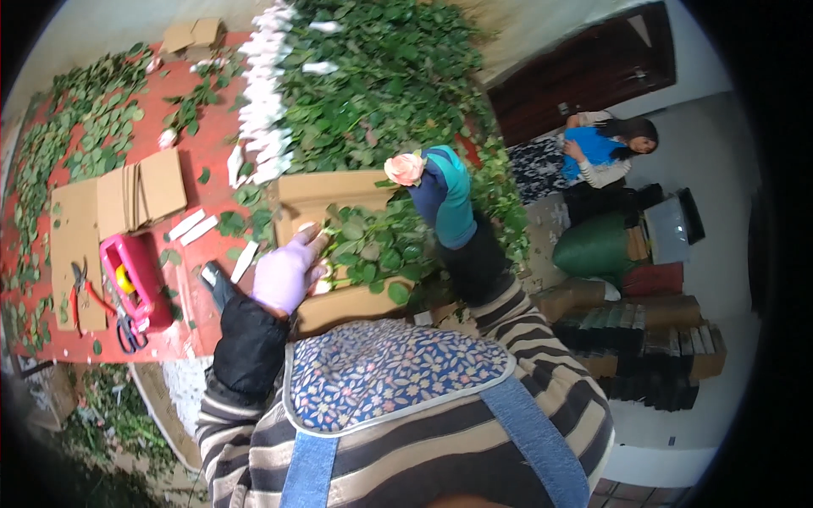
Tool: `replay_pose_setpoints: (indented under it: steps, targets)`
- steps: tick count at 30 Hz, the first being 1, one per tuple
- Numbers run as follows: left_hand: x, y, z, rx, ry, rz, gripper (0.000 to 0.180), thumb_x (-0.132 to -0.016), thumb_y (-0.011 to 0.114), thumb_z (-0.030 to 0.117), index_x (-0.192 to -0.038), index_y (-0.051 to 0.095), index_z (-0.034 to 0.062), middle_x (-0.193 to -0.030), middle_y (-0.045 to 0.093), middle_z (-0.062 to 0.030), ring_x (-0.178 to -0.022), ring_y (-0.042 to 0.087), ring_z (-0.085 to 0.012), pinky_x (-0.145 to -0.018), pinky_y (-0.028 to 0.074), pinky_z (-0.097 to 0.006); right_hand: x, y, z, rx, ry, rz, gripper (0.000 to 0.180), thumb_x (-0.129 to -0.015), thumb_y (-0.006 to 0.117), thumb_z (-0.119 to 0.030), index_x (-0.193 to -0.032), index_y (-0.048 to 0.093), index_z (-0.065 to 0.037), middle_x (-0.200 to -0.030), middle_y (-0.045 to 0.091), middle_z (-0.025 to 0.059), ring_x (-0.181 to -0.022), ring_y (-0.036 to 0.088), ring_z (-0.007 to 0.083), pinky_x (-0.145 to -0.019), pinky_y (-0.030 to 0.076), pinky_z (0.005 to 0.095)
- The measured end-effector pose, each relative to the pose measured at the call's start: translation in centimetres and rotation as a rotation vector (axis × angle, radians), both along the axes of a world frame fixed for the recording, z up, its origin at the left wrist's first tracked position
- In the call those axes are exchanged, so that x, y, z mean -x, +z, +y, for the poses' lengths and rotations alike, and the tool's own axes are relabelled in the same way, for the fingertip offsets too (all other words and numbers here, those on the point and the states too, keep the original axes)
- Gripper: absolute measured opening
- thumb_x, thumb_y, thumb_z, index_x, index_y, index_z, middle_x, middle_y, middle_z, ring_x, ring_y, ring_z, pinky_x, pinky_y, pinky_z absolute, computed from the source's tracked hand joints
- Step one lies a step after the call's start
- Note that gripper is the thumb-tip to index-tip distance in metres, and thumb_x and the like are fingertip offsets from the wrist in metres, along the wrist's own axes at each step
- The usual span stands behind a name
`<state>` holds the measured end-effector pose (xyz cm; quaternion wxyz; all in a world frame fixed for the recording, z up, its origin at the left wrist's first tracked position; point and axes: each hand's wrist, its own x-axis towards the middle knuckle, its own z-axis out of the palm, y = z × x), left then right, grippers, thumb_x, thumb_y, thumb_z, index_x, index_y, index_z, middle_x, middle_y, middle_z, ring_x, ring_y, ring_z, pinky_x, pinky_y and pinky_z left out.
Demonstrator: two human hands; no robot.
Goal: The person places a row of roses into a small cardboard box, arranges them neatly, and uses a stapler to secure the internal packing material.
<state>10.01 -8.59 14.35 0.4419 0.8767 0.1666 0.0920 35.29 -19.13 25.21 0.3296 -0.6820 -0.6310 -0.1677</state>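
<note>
My right hand (449,199), in a teal and dark blue glove, is closed with a peach rose (405,168) showing at its fingers. Most of the stem is hidden. My left hand (284,275), gloved in lilac with bare fingertips, lies over the left end of a folded cardboard sheet (326,188), fingers apart. Leafy rose stems (373,245) rest inside the cardboard, right of that hand. A pale bloom (318,286) peeks out by its thumb.
Roses with white-wrapped heads (264,93) are piled at the back of the red table (199,292). Left are cardboard pieces (157,190), a pink tape dispenser (140,284), red-handled pruners (89,296) and scissors (129,334). Right, a person (597,148) stands near stacked boxes (652,339).
</note>
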Motion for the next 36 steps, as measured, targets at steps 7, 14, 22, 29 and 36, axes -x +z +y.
replay_pose_setpoints:
  steps: [7, 14, 22, 29, 36]
  targets:
    - [-0.4, 0.3, -0.3, -0.092, -0.031, 0.065, 0.048, -0.083, 0.070, 0.012, -0.130, 0.059, 0.0109, -0.135, 0.057, -0.0107, -0.103, 0.065, -0.0308, -0.085, 0.054, -0.037, 4.1, -6.3, 1.7, 0.574, 0.112, -0.234, 0.014, -0.082, 0.064, -0.022, -0.094, 0.061, -0.014, -0.083, 0.057, 0.0076, -0.067, 0.063, 0.0292, -0.057, 0.048, 0.0425]
    - [-0.3, 0.4, -0.4, -0.122, -0.030, -0.007, 0.049, -0.081, 0.071, 0.014, -0.129, 0.060, 0.0130, -0.137, 0.055, -0.0071, -0.095, 0.067, -0.0306, -0.079, 0.055, -0.037, 4.7, -9.0, 1.7, 0.779, 0.130, -0.352, 0.018, -0.081, 0.062, -0.018, -0.098, 0.056, -0.015, -0.086, 0.057, 0.0057, -0.069, 0.066, 0.0226, -0.059, 0.049, 0.0409]
    - [-0.7, 0.6, 1.9, 0.161, -0.058, -0.166, 0.031, -0.086, 0.070, 0.009, -0.115, 0.066, 0.0014, -0.119, 0.066, -0.0152, -0.102, 0.067, -0.0272, -0.084, 0.053, -0.033, 5.0, -6.0, 1.1, 0.863, 0.169, -0.093, 0.028, -0.086, 0.061, -0.021, -0.110, 0.060, -0.007, -0.096, 0.062, 0.0108, -0.076, 0.067, 0.0289, -0.065, 0.051, 0.0449]
    - [0.7, 2.3, 1.9, 0.223, 0.017, -0.170, 0.033, -0.085, 0.055, -0.003, -0.116, 0.066, 0.0028, -0.119, 0.065, -0.0182, -0.098, 0.066, -0.0333, -0.089, 0.051, -0.036, 5.5, -5.0, 0.6, 0.802, 0.157, -0.092, 0.028, -0.089, 0.060, -0.025, -0.111, 0.063, -0.007, -0.090, 0.062, 0.0121, -0.075, 0.065, 0.0310, -0.066, 0.050, 0.0449]
    - [6.7, 3.3, 3.6, 0.201, 0.307, -0.080, 0.031, -0.089, 0.053, -0.008, -0.115, 0.067, 0.0021, -0.116, 0.068, -0.0158, -0.106, 0.066, -0.0278, -0.093, 0.049, -0.033, 5.8, -4.2, 0.1, 0.813, 0.131, -0.154, 0.026, -0.090, 0.061, -0.023, -0.110, 0.063, -0.008, -0.087, 0.061, 0.0103, -0.075, 0.065, 0.0298, -0.064, 0.050, 0.0440]
